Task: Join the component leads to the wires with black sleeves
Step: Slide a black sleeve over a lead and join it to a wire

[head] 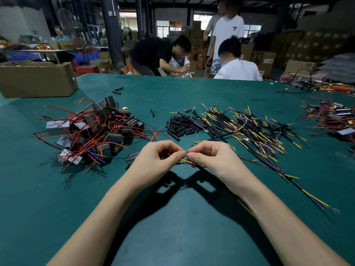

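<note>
Hands meet above the tabletop (172, 217): left hand (153, 158) and right hand (213, 158) pinch one sleeved wire (189, 162) at its ends. Components (92, 129), loose sleeves (181, 125) and wires (249, 129) lie heaped beyond, so most joining seems undone.

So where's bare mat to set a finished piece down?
Near edge, below both forearms, is bare green mat. Also behind the piles, before the cardboard box. Crowded: component pile, black sleeves, wire pile.
</note>
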A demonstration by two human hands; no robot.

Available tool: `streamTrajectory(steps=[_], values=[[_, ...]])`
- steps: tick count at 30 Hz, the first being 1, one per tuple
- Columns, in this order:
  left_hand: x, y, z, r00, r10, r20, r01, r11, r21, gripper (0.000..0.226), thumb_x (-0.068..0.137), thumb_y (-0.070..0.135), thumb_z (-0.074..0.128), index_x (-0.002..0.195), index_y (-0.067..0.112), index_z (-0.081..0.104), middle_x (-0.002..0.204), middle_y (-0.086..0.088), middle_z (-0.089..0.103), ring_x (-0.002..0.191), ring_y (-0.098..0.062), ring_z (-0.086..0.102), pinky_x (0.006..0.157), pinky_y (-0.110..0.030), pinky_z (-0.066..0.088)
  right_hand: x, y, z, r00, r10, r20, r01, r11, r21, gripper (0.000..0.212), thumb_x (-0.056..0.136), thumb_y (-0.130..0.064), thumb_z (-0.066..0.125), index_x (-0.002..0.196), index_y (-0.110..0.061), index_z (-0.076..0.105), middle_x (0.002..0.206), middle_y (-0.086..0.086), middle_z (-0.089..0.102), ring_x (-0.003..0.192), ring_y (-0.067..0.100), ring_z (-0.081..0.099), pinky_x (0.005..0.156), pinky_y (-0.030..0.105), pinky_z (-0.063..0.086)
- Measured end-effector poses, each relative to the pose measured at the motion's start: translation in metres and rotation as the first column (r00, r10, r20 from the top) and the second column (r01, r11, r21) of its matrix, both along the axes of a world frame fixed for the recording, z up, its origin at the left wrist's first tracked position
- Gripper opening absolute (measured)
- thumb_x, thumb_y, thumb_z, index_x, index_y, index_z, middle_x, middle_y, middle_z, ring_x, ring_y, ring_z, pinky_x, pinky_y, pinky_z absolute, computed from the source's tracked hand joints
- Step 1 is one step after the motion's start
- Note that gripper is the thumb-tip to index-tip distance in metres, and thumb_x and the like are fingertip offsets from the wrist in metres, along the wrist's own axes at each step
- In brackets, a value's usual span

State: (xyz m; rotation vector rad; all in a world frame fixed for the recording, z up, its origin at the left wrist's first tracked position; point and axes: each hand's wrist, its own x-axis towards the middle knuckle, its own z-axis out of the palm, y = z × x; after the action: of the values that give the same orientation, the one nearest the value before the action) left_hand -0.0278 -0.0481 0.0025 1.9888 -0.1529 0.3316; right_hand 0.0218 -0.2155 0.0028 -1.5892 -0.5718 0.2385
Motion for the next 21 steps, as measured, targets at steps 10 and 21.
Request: streamTrajectory(steps=[10,21], values=[[-0.001,-0.002,0.001,0.995,0.085,-0.048,-0.081,0.994,0.069,0.018,0.086,0.019,0.064,0.072,0.007,0.067,0.063,-0.007,0.058,0.057,-0.01,0.043,0.059,-0.026,0.036,-0.004,0.006,-0.004,0.974,-0.065,0.218,0.114,0.969,-0.221,0.015,0.083,-0.013,0.071,0.071,-0.021,0.068,0.072,0.003,0.072,0.065,0.009,0.06,0.068,0.03,0.05],[0.004,0.005,0.002,0.968,0.175,-0.179,-0.137,0.969,0.208,0.024,0.078,0.032,0.063,0.067,0.01,0.062,0.058,0.005,0.049,0.053,-0.009,0.04,0.058,-0.027,0.035,-0.014,0.009,-0.004,0.592,0.148,0.792,0.325,0.855,-0.403,0.005,0.081,-0.01,0.062,0.08,-0.012,0.058,0.077,-0.001,0.06,0.076,0.022,0.054,0.066,0.043,0.047]])
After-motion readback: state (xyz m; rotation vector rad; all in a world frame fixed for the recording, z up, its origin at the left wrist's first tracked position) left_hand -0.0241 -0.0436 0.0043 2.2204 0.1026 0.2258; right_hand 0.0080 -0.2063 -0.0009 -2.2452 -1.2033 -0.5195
